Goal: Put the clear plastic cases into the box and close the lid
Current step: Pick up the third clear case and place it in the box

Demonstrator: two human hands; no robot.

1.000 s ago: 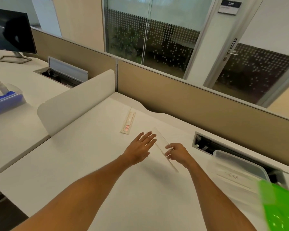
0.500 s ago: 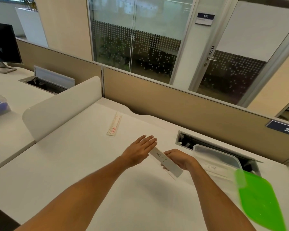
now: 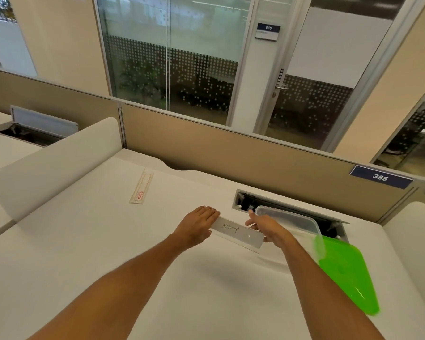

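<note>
A long flat clear plastic case (image 3: 238, 232) with dark handwriting on it is held above the white desk between both hands. My left hand (image 3: 198, 224) holds its left end with fingers laid over it. My right hand (image 3: 265, 225) grips its right end from behind. A clear plastic box (image 3: 302, 220) stands just right of my right hand, and its bright green lid (image 3: 346, 273) lies beside it to the right. A second clear case (image 3: 142, 188) with a red label lies flat on the desk at the far left.
An open cable tray slot (image 3: 245, 200) runs behind the box. A tan partition (image 3: 255, 165) walls the desk's far edge. A white curved divider (image 3: 54, 158) bounds the desk on the left.
The case has turned from edge-on to flat, showing its handwriting, and has moved right towards the box. My left hand has come onto its left end. The camera has swung right.
</note>
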